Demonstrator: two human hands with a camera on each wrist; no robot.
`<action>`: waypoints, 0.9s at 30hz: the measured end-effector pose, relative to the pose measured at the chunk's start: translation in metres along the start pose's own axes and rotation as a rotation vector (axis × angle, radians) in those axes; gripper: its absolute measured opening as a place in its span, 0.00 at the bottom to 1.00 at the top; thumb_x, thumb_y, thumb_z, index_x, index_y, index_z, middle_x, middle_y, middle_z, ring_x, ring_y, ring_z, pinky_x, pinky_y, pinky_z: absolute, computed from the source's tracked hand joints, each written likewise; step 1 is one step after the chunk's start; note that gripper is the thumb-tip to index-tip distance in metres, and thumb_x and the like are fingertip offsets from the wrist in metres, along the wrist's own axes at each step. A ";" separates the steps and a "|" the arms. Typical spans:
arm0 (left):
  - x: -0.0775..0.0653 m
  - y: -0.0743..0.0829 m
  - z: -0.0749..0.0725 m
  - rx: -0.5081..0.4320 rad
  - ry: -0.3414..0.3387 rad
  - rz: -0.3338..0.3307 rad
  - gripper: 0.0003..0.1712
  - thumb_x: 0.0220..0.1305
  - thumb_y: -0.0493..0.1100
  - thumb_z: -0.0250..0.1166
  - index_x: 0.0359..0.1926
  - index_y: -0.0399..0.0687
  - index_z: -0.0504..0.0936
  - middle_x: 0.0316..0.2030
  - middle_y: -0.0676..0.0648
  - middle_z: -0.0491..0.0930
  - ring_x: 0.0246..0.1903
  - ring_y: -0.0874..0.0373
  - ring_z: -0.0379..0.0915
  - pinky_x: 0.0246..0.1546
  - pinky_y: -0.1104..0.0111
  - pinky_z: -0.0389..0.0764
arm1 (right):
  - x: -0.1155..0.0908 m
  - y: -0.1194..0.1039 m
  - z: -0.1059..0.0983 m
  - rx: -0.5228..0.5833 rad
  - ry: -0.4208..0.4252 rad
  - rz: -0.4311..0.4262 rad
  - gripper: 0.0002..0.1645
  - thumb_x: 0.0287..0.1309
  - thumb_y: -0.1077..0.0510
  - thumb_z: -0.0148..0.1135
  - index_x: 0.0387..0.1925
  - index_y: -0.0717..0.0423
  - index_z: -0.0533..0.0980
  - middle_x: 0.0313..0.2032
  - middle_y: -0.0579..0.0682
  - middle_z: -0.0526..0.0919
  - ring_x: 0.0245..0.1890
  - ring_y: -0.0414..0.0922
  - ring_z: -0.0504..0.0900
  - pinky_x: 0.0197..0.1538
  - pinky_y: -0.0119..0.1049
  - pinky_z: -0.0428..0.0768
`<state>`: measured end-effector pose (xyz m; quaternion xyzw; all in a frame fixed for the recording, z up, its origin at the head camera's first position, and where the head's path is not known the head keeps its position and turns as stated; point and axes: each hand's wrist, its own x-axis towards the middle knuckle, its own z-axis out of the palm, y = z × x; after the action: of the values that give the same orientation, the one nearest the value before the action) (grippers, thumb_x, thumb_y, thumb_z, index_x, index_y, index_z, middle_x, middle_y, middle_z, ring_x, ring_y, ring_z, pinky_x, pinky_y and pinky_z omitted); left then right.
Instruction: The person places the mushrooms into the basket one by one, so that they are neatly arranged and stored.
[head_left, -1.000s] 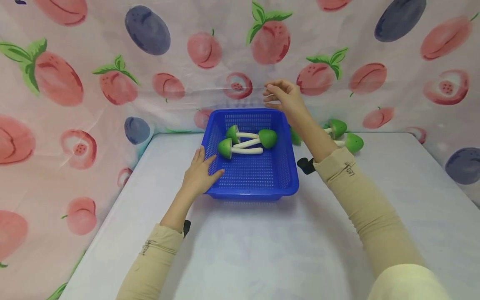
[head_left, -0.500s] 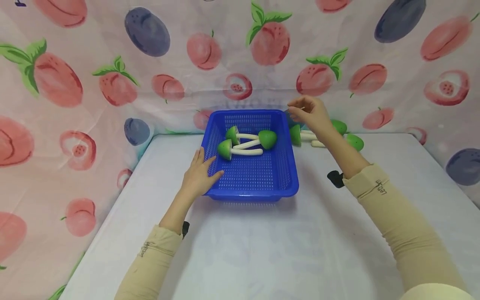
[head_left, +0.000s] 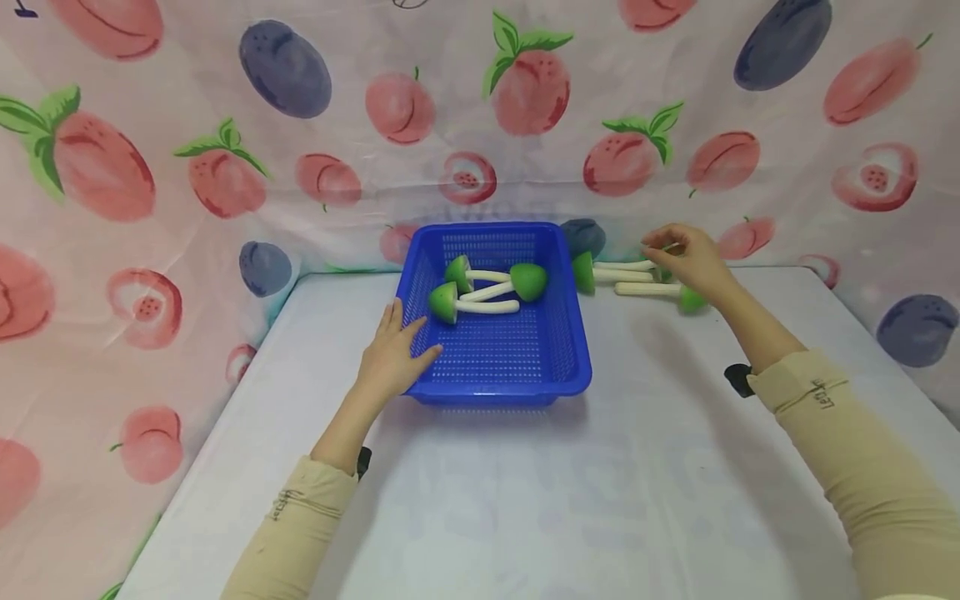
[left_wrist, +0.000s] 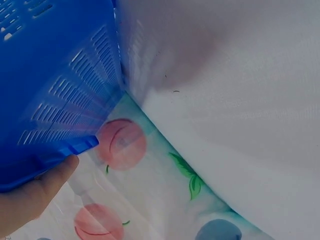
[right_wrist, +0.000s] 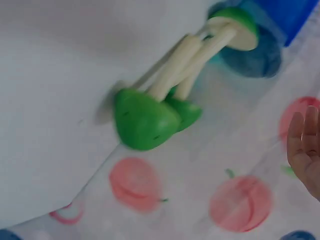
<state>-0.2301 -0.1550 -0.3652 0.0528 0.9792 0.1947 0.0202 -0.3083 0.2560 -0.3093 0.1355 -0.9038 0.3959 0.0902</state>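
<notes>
Right of centre, the right hand [head_left: 693,254] hovers above smooth toy mushrooms [head_left: 628,276] with green domed caps and pale rodlike stems, its fingers loosely bent, empty. The nearest mushroom [head_left: 645,289] lies crosswise, cap right, stem pointing left. At centre, a perforated blue plastic basket [head_left: 498,390] holds three more; the left hand [head_left: 390,358], fingers spread wide, rests on its left rim.

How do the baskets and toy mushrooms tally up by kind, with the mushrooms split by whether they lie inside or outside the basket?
Basket: 1
Mushrooms inside: 3
Mushrooms outside: 3
Total: 7
</notes>
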 end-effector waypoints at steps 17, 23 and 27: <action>-0.002 -0.002 -0.001 -0.002 -0.003 0.009 0.38 0.65 0.59 0.54 0.69 0.43 0.62 0.73 0.34 0.37 0.74 0.42 0.29 0.61 0.41 0.62 | -0.006 0.070 -0.028 -0.182 -0.079 0.024 0.26 0.61 0.62 0.57 0.56 0.74 0.65 0.52 0.77 0.69 0.51 0.72 0.70 0.54 0.60 0.71; -0.001 -0.003 0.000 -0.002 0.015 0.013 0.38 0.65 0.59 0.54 0.68 0.43 0.63 0.73 0.34 0.38 0.74 0.41 0.31 0.62 0.41 0.61 | -0.004 0.098 -0.026 -0.268 -0.189 -0.019 0.39 0.54 0.64 0.64 0.61 0.77 0.56 0.59 0.79 0.60 0.59 0.74 0.58 0.60 0.67 0.59; 0.000 -0.002 -0.001 -0.002 0.016 0.016 0.38 0.65 0.60 0.54 0.68 0.43 0.63 0.73 0.34 0.38 0.74 0.42 0.31 0.62 0.40 0.61 | -0.002 0.113 -0.024 -0.311 -0.236 -0.007 0.48 0.50 0.61 0.67 0.64 0.77 0.51 0.60 0.81 0.55 0.62 0.75 0.51 0.62 0.69 0.53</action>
<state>-0.2306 -0.1569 -0.3645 0.0592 0.9787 0.1961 0.0106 -0.3409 0.3470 -0.3717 0.1686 -0.9579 0.2324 0.0050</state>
